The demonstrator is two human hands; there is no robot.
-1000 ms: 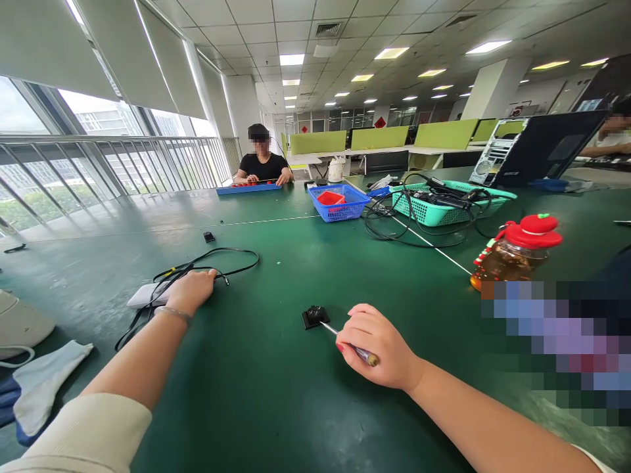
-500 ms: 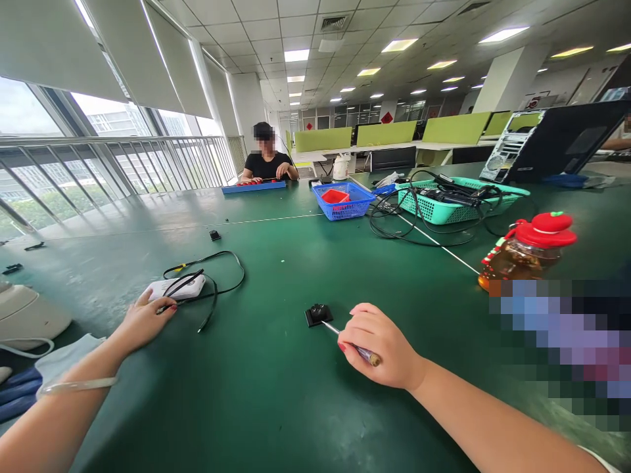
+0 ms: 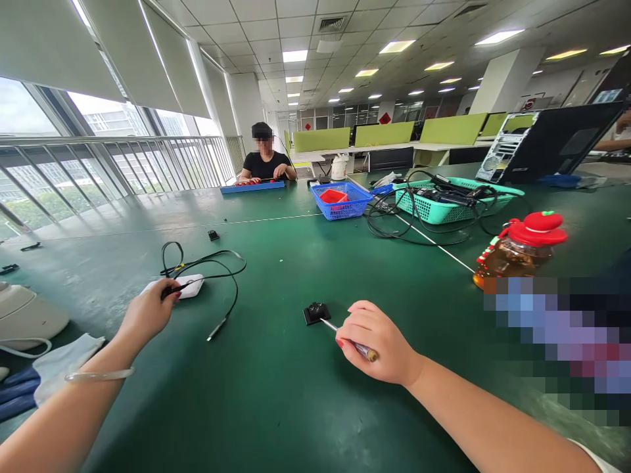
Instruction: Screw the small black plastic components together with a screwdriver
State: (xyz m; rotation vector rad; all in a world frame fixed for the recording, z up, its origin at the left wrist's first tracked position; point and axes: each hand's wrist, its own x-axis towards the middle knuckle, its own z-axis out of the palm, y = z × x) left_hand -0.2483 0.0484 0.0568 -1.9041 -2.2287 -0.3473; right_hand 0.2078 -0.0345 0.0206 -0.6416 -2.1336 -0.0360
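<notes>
At the far left, you have a pale cloth [image 3: 73, 360] lying on the worktop [image 3: 276, 394] in front of an off-white appliance [image 3: 32, 312]. Next comes your left hand [image 3: 150, 312], its fingers closed on a dark end of the black cable [image 3: 237, 282]. That hand covers one end of a white device [image 3: 192, 287]; you cannot tell whether it touches it. The cable loops past the device, and a metal-tipped plug [image 3: 215, 331] lies on the worktop, pointing towards you.

Farther back, the shallow blue tray [image 3: 254, 188] holds a row of small red pieces [image 3: 246, 183], with a co-worker [image 3: 266, 162] seated behind it, both hands at the tray.

Near your middle, the small black part [image 3: 316, 313] sits on the worktop, with the screwdriver [image 3: 366, 352] angled down so that its tip meets the part's near edge. Beyond it stands the blue basket [image 3: 344, 211], with a red container [image 3: 333, 196] inside.

Your right hand [image 3: 380, 341] has its fingers wrapped around the screwdriver's handle. Behind and to the right, the green basket [image 3: 441, 214] is heaped with black cables and dark adapter-like pieces; some leads spill over its left side onto the worktop.

Farthest right, you have a clear jar [image 3: 515, 259] of amber liquid, topped by a red lid [image 3: 535, 230].
</notes>
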